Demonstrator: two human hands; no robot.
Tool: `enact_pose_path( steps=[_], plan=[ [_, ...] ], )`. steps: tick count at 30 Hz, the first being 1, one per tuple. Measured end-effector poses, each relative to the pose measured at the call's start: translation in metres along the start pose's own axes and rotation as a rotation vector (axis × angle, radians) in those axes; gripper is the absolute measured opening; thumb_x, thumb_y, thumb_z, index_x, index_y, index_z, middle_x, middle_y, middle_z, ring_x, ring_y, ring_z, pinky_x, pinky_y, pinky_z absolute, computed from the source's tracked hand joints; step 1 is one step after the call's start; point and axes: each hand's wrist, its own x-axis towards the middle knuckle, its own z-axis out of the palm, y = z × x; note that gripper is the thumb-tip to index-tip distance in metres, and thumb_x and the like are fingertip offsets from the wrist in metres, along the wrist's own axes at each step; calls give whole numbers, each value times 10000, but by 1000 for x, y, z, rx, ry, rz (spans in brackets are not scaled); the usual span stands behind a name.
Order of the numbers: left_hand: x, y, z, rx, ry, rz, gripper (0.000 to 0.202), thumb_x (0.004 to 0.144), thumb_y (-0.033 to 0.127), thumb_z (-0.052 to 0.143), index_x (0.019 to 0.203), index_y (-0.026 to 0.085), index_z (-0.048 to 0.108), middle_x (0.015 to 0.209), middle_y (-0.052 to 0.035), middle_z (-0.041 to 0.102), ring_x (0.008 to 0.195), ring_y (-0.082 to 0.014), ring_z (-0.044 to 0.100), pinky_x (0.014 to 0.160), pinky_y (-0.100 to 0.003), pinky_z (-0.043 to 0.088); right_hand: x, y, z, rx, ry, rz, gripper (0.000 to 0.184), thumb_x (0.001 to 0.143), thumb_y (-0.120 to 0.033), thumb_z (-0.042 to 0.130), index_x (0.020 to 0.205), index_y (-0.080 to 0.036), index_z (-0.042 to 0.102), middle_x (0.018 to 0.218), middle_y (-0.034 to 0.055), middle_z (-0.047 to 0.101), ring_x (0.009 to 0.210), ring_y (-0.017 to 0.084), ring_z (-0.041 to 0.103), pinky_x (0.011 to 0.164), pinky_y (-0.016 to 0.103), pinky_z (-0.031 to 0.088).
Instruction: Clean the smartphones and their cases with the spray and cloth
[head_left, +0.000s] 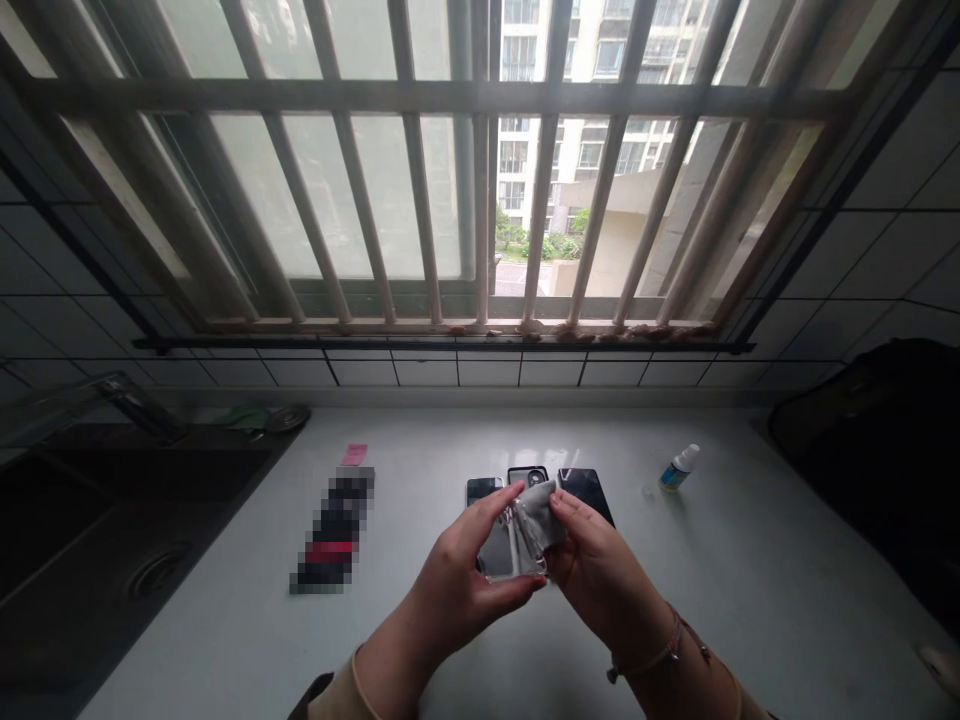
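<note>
At left, the dark sink [210, 470] borders the counter [409, 430]. Right of it lie a pixelated strip [334, 530] and, at its far end, a pink slip [355, 455].

At center, the left hand [456, 562] clamps a clear case [515, 545] between thumb and fingers, apparently bracing it by its edges. The right hand [596, 550] pinches a grey cloth [546, 512] against the case's right part, presumably to apply pressure there. The case is held above the counter, near side of three flat dark devices [589, 492]; their row likely keeps them within reach.

Farther right, a small bottle [679, 468] stands upright, apart from the hands.

The case appears transparent, with a pale, glossy raised rim; the cloth looks soft, matte and folded, hiding part of it.
</note>
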Motion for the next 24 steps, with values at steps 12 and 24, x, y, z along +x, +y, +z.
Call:
enact_pose_path(
  steps=[12, 24],
  plan=[
    [0, -21, -4, -264, 113, -97, 773, 737, 224, 933, 1449, 234, 634, 1514, -183, 592, 1360, -401, 583, 1181, -531, 436, -6, 7, 1, -152, -182, -101, 293, 959, -491, 745, 1102, -237, 736, 1002, 46, 716, 889, 186, 646, 846, 324, 511],
    [16, -46, -6, -632, 386, -385, 611, 791, 504, 892, 1221, 197, 584, 756, 57, 545, 620, -99, 544, 601, -227, 514, -5, 6, 1, -255, -371, 72, 389, 928, -514, 771, 1136, -185, 770, 1102, 113, 760, 974, 230, 688, 913, 383, 498]
  ],
)
